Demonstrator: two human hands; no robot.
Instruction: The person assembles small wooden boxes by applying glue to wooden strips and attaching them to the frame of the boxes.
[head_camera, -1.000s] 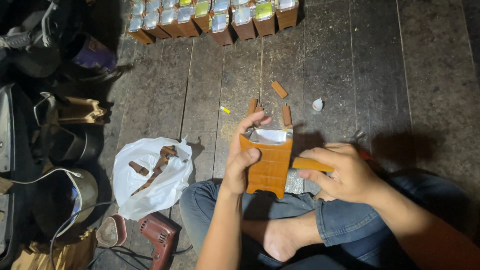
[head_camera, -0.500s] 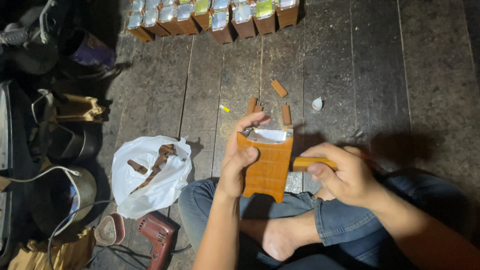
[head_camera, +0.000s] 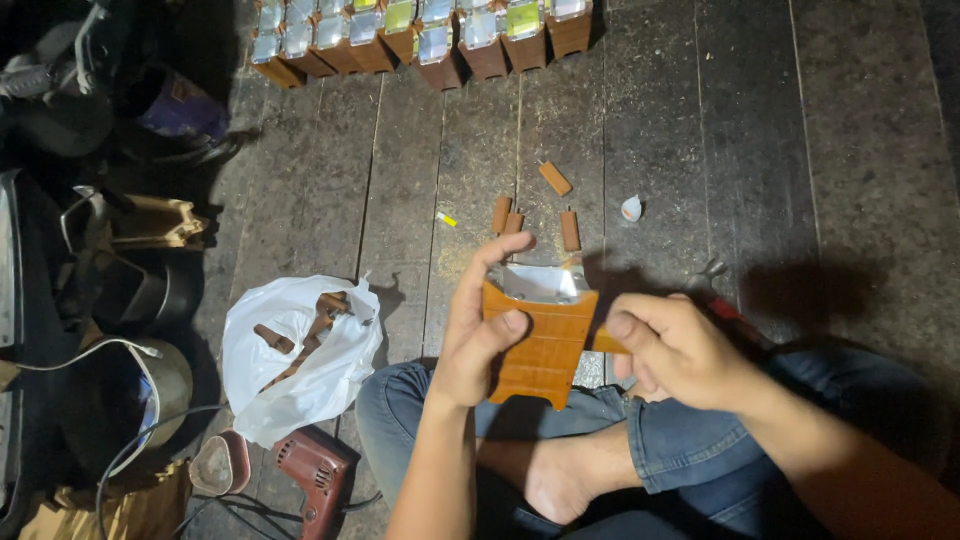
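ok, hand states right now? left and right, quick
Left hand: closed on the orange wooden box, thumb on its front.
Right hand: closed on a small orange wooden piece at the box's side.

To your left a crumpled white plastic bag (head_camera: 300, 360) lies open on the floor. Brown wooden pieces (head_camera: 300, 330) rest inside it. You have no labels or screens in view.

At centre frame we find the left hand (head_camera: 480, 330) gripping an orange wooden box (head_camera: 540, 345) by its side, thumb across the front. The right hand (head_camera: 675, 350) pinches a small wooden peg (head_camera: 604, 342) against the box's right edge. Four loose pegs (head_camera: 553, 178) lie above; a white bag (head_camera: 300, 355) lies at lower left.
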